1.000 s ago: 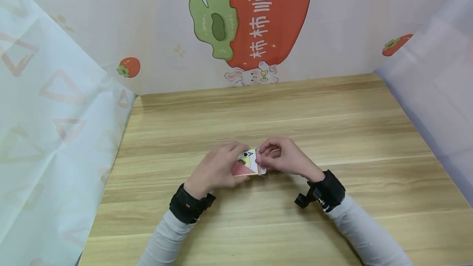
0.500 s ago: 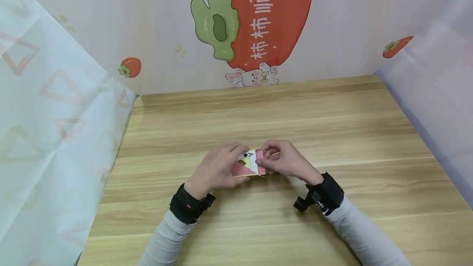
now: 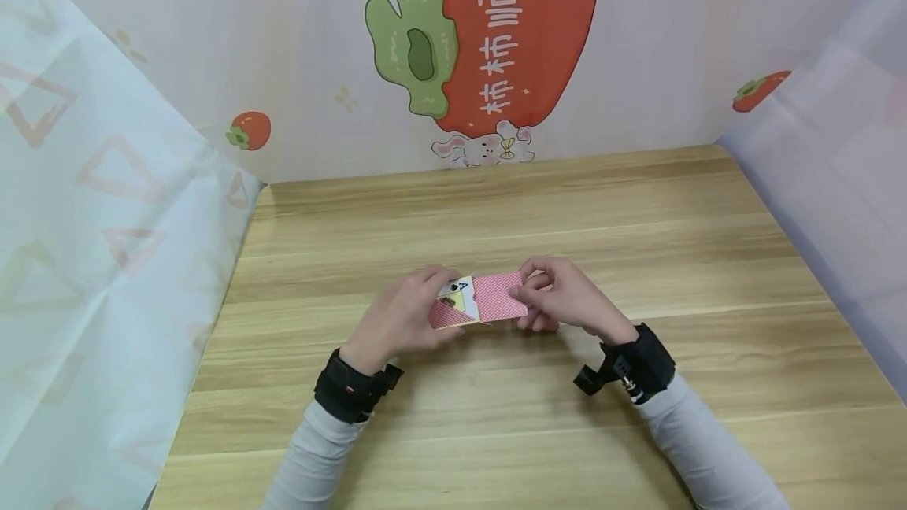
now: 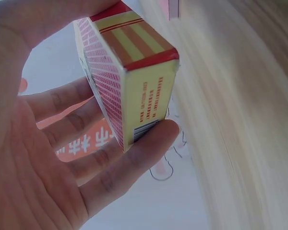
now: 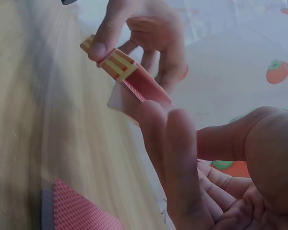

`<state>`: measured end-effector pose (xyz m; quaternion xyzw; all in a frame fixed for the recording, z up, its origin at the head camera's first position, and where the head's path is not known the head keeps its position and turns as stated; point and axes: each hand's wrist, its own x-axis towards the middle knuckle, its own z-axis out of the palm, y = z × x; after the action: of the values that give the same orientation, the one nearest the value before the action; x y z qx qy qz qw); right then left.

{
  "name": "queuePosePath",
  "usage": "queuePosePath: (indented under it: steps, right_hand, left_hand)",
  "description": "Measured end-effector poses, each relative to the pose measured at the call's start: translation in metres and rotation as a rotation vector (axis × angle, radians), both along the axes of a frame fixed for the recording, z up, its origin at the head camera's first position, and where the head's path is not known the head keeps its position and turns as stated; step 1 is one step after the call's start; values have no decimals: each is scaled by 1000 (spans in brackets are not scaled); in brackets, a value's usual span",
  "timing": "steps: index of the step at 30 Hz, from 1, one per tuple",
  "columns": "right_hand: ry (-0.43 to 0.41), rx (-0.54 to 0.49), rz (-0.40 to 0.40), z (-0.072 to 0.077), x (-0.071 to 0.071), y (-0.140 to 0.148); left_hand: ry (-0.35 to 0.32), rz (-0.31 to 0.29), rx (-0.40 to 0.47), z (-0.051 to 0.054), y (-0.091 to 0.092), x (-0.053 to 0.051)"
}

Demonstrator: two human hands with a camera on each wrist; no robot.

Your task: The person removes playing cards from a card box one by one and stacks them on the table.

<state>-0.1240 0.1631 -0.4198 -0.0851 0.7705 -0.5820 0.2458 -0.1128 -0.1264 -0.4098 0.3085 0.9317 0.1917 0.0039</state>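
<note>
My left hand point(image 3: 407, 309) grips a playing-card box point(image 3: 459, 302) from its left end, thumb and fingers on opposite edges. The box shows an ace of spades and a red pattern. In the left wrist view its striped and cream sides point(image 4: 149, 98) face the camera. From its right end the red-backed deck of cards point(image 3: 499, 297) sticks out in the head view. My right hand point(image 3: 563, 296) pinches the deck's outer end between thumb and fingers. In the right wrist view a red-patterned corner of the deck point(image 5: 79, 211) shows at lower left, and the box's open end point(image 5: 141, 84) is visible.
Both hands are above a wood-grain table point(image 3: 460, 423). Behind it stands a white backdrop point(image 3: 638, 61) with a large red persimmon print point(image 3: 524, 38). Pale sheets border the left and right sides.
The deck has slid out of the box toward the right, showing much more of its red back. My left hand has shifted slightly left with the box; my right hand has moved right.
</note>
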Motion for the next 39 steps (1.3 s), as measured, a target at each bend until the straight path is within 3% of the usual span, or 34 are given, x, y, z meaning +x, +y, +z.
queuePosePath:
  steps: [8, 20, 29, 39]
  right_hand:
    - [112, 14, -40, 3, -12, 26]
    - [96, 22, -168, -12, -31, 50]
    - [39, 91, -138, -32, -38, 58]
    - [61, 186, -131, -38, -38, 54]
  left_hand:
    - [-24, 52, 42, 1, -12, -4]
    - [-26, 57, 24, 0, -14, -4]
    - [-17, 53, 15, -1, -12, -4]
    - [-23, 56, 5, -1, -10, -3]
